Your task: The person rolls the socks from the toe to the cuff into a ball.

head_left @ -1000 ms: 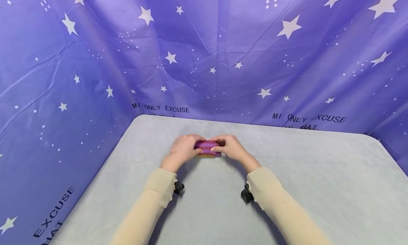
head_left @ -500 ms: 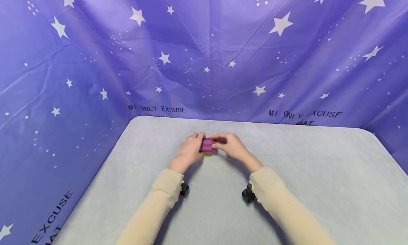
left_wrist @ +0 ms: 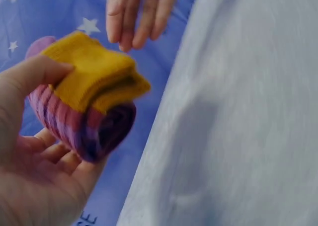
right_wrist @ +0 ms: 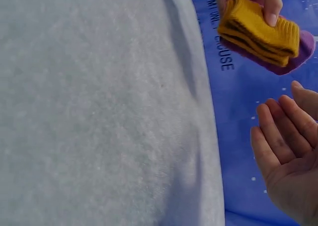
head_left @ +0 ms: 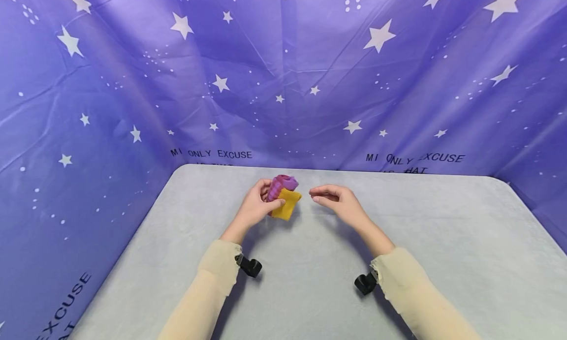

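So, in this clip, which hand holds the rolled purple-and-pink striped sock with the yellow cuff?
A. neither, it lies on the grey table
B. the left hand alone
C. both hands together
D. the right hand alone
B: the left hand grips the rolled purple-and-pink striped sock with the yellow cuff, while the right hand hovers open beside it, apart.

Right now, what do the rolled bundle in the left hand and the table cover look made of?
Rolled bundle: looks like knitted fabric, probably socks. Ribbed yellow cuff and purple-pink striped body, matte and soft, held by the left hand. The exact fibre can't be told.
Table cover: pale grey cloth with a fuzzy, matte nap in the right wrist view, likely fleece or felt.
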Tool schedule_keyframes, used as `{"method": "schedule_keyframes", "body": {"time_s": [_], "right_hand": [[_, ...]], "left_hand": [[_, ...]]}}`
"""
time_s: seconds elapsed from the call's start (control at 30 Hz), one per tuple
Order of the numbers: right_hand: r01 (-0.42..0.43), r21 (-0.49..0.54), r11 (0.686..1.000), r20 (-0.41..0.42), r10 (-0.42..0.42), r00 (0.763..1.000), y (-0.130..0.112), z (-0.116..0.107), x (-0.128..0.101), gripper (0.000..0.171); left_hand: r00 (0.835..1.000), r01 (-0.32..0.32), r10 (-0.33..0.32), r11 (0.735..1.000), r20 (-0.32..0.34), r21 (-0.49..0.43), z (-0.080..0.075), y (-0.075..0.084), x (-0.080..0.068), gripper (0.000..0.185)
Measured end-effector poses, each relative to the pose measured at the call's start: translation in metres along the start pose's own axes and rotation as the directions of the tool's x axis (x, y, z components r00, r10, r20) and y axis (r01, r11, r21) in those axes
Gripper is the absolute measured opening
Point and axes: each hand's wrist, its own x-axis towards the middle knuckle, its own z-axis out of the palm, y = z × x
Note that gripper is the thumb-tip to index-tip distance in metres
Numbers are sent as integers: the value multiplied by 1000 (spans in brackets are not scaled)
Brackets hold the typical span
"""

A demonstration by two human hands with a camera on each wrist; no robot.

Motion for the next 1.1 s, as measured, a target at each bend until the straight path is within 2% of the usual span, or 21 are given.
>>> {"method": "schedule_keyframes", "body": {"time_s": [0.07,0.13,0.33,0.6,0.93,1.1], "right_hand": [[0,33,999,11,0,1000,-3,-3,-5,30],[6,62,998,16,-7,1000,-8,-4,-10,30],[66,93,993,38,-70,997,-20,-7,-20,30],[125,53,991,23,-126,992,-24,-9,-34,23],[133,23,991,0,-133,991,-24,-11,-42,18],[128,-30,991,-29,-129,991,-25,-12,-45,17]], "left_hand": [[999,32,-28,992,37,-120,4,2,-2,48],[997,51,-40,979,61,-199,8,3,-3,46],[994,59,-27,952,108,-302,19,8,-10,45],[979,60,7,943,202,-326,32,10,-15,49],[976,71,1,945,219,-319,42,11,-21,49],[973,76,2,940,229,-331,46,10,-21,51]]}}
